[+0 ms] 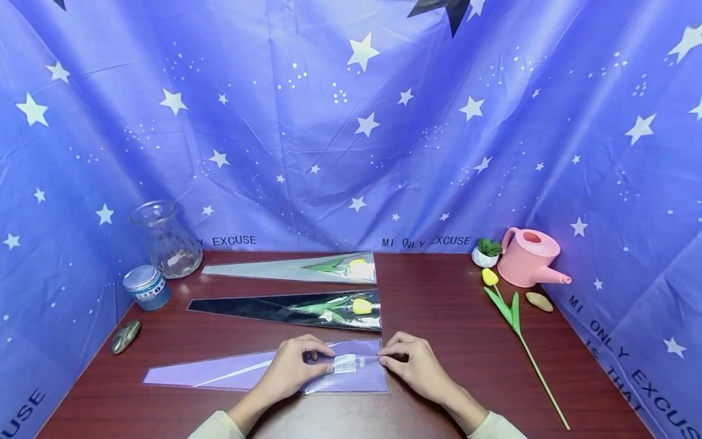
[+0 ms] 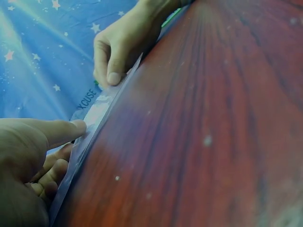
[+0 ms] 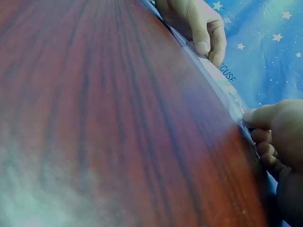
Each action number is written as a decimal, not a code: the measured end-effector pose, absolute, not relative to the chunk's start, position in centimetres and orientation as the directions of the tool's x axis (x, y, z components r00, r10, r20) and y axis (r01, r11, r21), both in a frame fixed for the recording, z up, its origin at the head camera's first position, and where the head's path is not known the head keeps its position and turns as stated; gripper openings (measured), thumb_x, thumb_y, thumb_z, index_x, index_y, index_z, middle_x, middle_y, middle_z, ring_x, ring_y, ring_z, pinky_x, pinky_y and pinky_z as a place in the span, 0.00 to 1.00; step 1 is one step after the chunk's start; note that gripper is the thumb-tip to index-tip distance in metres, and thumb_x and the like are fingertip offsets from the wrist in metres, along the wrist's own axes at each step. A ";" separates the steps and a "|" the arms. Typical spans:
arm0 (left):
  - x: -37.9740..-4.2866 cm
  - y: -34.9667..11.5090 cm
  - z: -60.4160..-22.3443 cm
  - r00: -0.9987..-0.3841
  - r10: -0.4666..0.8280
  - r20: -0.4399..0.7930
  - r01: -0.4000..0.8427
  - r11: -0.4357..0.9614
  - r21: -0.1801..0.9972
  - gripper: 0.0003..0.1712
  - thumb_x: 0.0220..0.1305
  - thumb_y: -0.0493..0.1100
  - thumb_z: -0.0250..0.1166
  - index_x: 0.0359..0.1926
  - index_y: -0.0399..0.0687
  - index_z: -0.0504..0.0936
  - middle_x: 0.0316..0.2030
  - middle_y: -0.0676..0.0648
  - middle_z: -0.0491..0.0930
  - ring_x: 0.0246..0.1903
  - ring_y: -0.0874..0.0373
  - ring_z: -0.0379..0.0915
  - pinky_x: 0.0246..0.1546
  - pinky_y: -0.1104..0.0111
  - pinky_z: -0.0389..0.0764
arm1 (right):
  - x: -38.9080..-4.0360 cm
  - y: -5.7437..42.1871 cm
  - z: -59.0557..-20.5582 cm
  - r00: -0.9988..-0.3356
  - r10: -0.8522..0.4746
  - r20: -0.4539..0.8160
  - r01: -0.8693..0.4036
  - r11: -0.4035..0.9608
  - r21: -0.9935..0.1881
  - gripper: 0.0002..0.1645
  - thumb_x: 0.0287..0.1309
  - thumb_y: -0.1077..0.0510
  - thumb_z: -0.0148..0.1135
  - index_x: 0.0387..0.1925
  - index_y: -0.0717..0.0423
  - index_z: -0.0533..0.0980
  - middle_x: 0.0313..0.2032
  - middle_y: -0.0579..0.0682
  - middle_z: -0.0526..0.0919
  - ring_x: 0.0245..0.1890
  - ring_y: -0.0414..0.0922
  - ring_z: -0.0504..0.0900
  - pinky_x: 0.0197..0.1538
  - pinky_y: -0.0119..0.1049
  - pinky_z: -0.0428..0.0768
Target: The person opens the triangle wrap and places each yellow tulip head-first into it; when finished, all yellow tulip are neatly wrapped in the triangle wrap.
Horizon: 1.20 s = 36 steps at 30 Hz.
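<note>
A long, tapering purple flower sleeve (image 1: 307, 382) with a clear front lies nearest me on the table, its wide end to the right. My left hand (image 1: 293, 366) pinches the clear film beside a white label (image 1: 345, 364), thumb and forefinger at the label's left edge. At the wide end, my right hand (image 1: 414, 364) pinches the sleeve's edge between thumb and forefinger. Both wrist views show the sleeve almost edge-on, with the left thumb (image 2: 78, 126) and the right thumb (image 3: 249, 116) against it.
Behind lie a black sleeve (image 1: 236, 306) and a white sleeve (image 1: 258, 270), each holding a yellow tulip. Left stand a glass vase (image 1: 175, 250), a blue jar (image 1: 148, 289) and a dark stone (image 1: 126, 337). Right are a loose tulip (image 1: 529, 347), pink watering can (image 1: 526, 262), potted plant (image 1: 486, 252) and tan stone (image 1: 540, 302).
</note>
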State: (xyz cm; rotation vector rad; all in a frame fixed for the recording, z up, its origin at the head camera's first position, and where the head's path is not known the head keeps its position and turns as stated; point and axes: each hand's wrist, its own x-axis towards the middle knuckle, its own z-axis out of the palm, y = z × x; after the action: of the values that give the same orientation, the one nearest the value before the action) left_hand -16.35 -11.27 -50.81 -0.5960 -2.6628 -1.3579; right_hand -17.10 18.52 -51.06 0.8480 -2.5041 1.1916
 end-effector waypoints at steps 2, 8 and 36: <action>-16.3 -11.2 -50.9 -0.916 0.302 0.263 0.391 0.531 0.752 0.12 0.51 0.48 0.81 0.39 0.63 0.93 0.38 0.62 0.87 0.34 0.69 0.76 0.39 0.74 0.76 | -17.1 18.5 -51.0 -0.808 -0.385 0.447 -0.589 0.493 -0.641 0.07 0.54 0.64 0.76 0.35 0.49 0.91 0.32 0.35 0.84 0.31 0.27 0.76 0.33 0.27 0.77; -16.3 -11.2 -50.9 -0.921 0.294 0.257 0.380 0.528 0.759 0.12 0.51 0.47 0.81 0.38 0.63 0.93 0.37 0.62 0.87 0.34 0.70 0.76 0.38 0.74 0.76 | -17.2 18.3 -50.7 -0.815 -0.355 0.458 -0.578 0.465 -0.670 0.04 0.57 0.62 0.76 0.34 0.49 0.91 0.32 0.38 0.86 0.30 0.28 0.75 0.32 0.26 0.76; -16.4 -11.3 -51.1 -0.902 0.278 0.330 0.431 0.543 0.721 0.08 0.56 0.45 0.79 0.36 0.67 0.93 0.34 0.66 0.87 0.40 0.69 0.82 0.47 0.70 0.80 | -17.9 22.9 -47.9 -0.821 -0.321 0.473 -0.571 0.425 -0.702 0.09 0.60 0.62 0.73 0.43 0.53 0.88 0.39 0.48 0.90 0.41 0.34 0.85 0.46 0.30 0.82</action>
State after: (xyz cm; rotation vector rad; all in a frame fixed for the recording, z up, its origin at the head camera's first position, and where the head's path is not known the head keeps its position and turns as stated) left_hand -16.42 -11.32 -51.15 -0.6035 -2.6010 -1.2893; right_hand -17.89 22.94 -47.95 0.7754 -2.4150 1.3466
